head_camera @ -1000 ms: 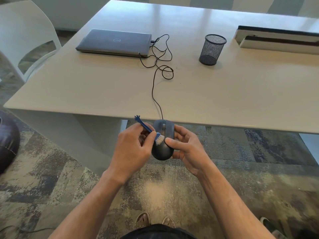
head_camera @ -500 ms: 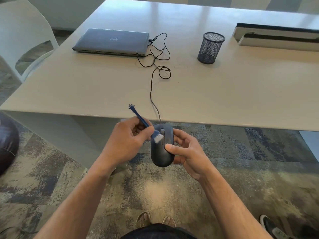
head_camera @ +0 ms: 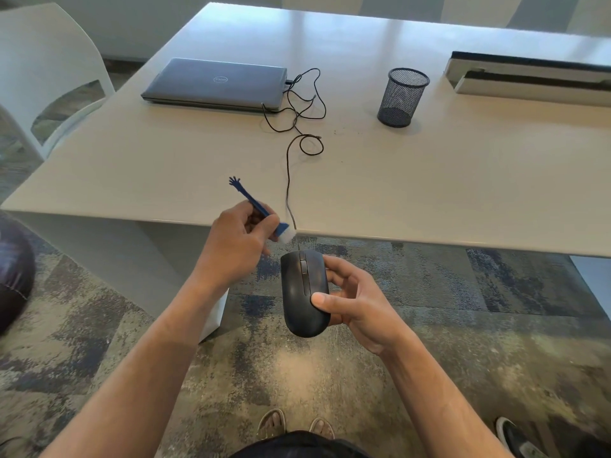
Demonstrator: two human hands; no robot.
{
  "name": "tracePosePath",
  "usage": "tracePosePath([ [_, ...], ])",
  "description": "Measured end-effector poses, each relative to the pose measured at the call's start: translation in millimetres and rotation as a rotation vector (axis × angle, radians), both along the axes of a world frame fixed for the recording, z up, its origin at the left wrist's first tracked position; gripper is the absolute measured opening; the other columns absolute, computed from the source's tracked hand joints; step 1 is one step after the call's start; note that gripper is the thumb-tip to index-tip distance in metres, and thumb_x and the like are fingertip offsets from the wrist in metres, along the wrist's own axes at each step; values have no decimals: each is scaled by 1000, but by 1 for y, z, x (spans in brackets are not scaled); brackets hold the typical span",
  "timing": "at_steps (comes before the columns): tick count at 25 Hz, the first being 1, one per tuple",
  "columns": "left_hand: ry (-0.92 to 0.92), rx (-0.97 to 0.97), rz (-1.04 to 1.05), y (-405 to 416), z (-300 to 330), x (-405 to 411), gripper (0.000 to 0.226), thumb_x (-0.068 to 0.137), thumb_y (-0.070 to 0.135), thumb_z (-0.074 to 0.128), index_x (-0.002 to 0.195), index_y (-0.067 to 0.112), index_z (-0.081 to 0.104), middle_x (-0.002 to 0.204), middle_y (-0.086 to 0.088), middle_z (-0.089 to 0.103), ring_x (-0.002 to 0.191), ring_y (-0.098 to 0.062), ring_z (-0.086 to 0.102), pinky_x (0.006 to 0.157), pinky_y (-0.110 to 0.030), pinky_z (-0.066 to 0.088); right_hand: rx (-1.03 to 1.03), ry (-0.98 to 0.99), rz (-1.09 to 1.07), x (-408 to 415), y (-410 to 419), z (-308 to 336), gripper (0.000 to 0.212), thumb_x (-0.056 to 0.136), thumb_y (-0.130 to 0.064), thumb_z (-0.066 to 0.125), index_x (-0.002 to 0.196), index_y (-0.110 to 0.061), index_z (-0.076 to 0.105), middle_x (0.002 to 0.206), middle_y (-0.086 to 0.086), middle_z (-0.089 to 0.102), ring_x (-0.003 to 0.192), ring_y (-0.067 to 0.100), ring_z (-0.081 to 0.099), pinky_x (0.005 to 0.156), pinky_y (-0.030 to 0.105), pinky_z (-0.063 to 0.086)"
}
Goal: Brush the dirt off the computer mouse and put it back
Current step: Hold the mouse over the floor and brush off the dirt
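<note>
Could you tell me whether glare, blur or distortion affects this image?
Head view: window glare streaks the far end of the table; wide-angle distortion bows its near edge; the brush bristles look slightly motion-blurred; the mouse is sharp.

Closed grey laptop (head_camera: 216, 83) lies flat on the pale table (head_camera: 429, 180), far left side. Black mesh pen cup (head_camera: 402, 97) stands upright, well right of it. White chair (head_camera: 43, 71) at the table's left. Patterned carpet (head_camera: 496, 309) underfoot, dark shoe (head_camera: 515, 436) bottom right.
</note>
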State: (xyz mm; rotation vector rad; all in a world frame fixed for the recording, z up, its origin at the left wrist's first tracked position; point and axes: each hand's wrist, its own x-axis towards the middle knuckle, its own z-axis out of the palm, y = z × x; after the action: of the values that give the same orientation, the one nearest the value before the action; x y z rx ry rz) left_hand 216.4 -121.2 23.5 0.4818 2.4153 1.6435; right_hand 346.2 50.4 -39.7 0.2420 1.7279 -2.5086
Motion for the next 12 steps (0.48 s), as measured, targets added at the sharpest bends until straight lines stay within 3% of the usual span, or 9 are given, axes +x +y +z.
tracePosePath([
  [3,-94,16,-72,6,0,-4,9,100,14,58,98,13,66,77,-8,68,66,-17,59,61,-30,49,25,-2,20,1,-4,1,64,77,-2,76,138,-12,57,135,26,59,97,39,70,67,47,61],
  [7,-95,-69,-189,8,-5,0,11,100,13,57,99,10,68,78,-7,63,61,-2,54,60,-15,43,23,8,11,0,-4,3,62,77,-2,76,136,-13,58,132,24,61,97,40,70,68,49,61],
  [12,-51,-176,-98,-11,-2,-7,12,100,16,56,96,14,67,72,0,61,51,4,51,60,-18,43,8,-6,-8,7,-1,1,62,77,-2,76,136,-12,59,132,23,62,94,36,72,64,43,63],
])
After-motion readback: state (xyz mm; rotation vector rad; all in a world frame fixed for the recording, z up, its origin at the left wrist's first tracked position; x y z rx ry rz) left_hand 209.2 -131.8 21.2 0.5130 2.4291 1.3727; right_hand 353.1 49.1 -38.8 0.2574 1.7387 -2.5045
